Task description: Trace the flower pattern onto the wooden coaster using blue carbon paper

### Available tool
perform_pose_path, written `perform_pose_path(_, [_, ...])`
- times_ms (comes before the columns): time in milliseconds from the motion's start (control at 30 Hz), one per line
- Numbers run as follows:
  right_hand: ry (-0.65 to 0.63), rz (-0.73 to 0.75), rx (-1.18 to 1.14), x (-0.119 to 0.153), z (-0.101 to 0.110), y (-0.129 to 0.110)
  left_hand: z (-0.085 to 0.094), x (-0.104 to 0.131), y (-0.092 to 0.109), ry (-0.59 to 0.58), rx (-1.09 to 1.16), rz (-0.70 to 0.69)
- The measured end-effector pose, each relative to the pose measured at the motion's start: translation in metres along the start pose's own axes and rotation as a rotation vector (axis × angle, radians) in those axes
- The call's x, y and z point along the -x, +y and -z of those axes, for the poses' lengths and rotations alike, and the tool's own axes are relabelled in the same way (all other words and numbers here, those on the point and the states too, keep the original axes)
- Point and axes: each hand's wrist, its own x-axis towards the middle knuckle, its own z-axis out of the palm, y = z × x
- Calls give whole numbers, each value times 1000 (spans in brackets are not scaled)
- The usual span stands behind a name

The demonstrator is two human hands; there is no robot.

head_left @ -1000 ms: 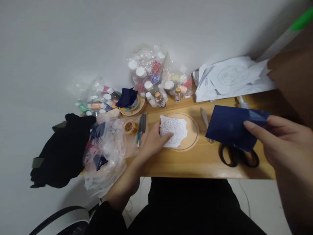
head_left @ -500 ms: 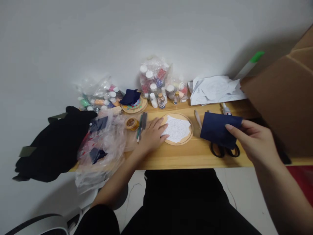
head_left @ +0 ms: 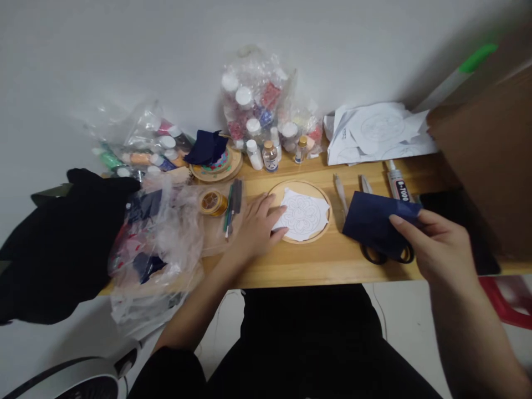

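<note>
Over the scissors (head_left: 375, 261) | right grip (head_left: 446, 244) pinching navy sheet (head_left: 372, 221) at right edge | left grip (head_left: 255, 228) spread, touching paper (head_left: 302, 217)

Along the back edge of the wooden table (head_left: 311, 271), a clear bag of white-capped bottles (head_left: 253, 97) stands against the wall (head_left: 166, 50), with small bottles (head_left: 270, 158) just in front. Printed papers (head_left: 384, 133) lie farther right on that edge, and a cardboard box (head_left: 490, 160) rises at the right end. A glue tube (head_left: 398, 187) marked B-7000 lies near the papers. A black cloth item (head_left: 62, 244) covers the left end; beside it, a crumpled plastic bag (head_left: 177, 221) droops over the near edge. A red object (head_left: 501, 307) shows below the near right corner.
</note>
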Motion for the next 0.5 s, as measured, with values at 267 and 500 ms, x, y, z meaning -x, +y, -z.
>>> perform_pose_path(267, [-166, -37, -78, 4, -22, -16, 11, -26, -4, 42, 87, -78])
perform_pose_path(500, [-261, 71, 155, 5, -26, -29, -1, -36, -21, 180, 184, -41])
